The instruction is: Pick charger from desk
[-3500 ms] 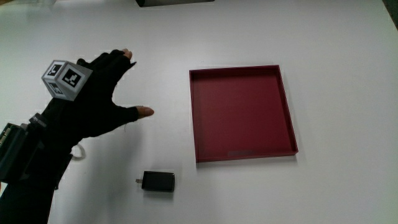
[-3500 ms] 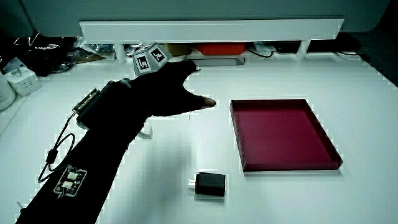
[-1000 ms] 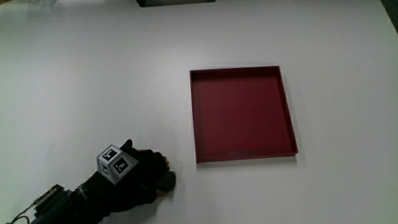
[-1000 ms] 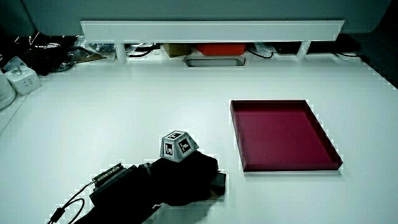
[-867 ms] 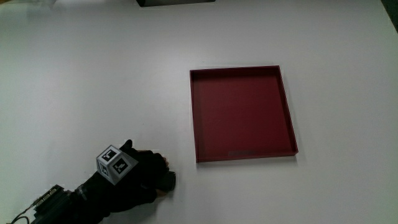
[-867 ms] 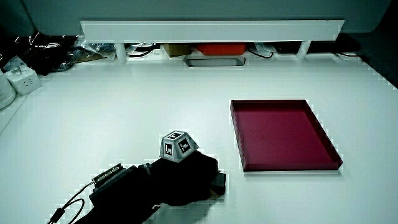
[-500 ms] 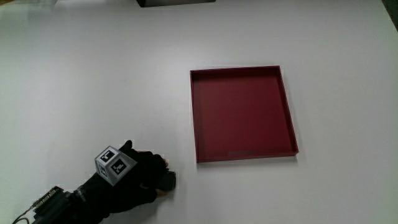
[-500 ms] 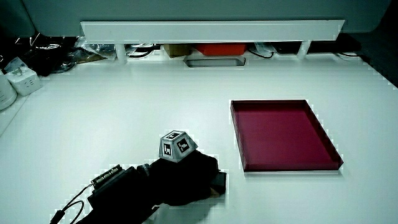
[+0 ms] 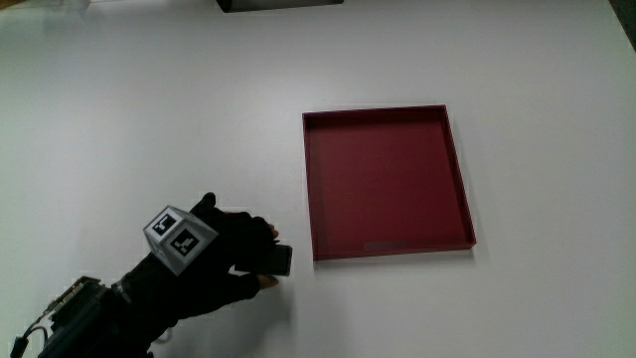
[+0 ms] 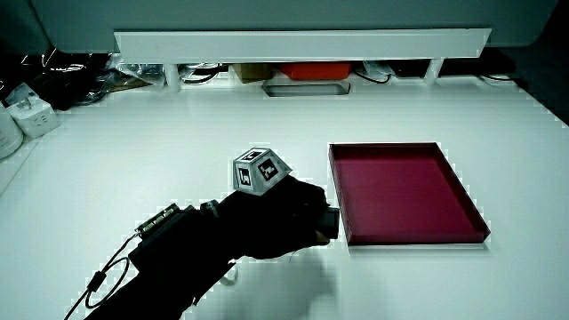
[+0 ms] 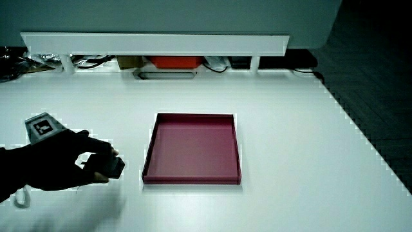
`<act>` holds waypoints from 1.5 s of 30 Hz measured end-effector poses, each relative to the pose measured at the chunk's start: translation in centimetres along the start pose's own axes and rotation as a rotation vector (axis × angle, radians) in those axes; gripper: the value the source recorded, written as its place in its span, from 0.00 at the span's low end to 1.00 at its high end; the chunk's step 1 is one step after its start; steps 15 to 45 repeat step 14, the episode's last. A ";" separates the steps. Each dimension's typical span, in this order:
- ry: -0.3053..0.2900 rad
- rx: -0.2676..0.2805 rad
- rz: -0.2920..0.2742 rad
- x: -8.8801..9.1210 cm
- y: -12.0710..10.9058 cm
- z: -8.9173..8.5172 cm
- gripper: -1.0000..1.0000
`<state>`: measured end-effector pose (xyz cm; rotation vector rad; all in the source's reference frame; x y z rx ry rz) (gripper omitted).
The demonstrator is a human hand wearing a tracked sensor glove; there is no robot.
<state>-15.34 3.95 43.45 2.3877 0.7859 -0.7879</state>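
Observation:
The hand (image 9: 234, 261) in its black glove, with a patterned cube (image 9: 178, 239) on its back, is shut on a small black charger (image 9: 270, 261). The charger (image 10: 325, 223) is held above the white desk, beside the corner of the red tray (image 9: 386, 181) nearest the person. Both side views show the hand (image 11: 71, 161) lifted off the table with the charger (image 11: 108, 166) in its fingers. The tray (image 10: 404, 190) holds nothing.
A low white partition (image 10: 302, 43) runs along the table's edge farthest from the person, with cables and an orange box (image 10: 307, 69) under it. White adapters (image 10: 25, 114) lie near the cluttered corner of the desk.
The hand has closed on the charger and lifted it off the desk, moving it toward the red tray. The tray has not moved.

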 end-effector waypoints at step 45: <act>-0.119 0.111 -0.114 0.5 6.3 1.4 1.00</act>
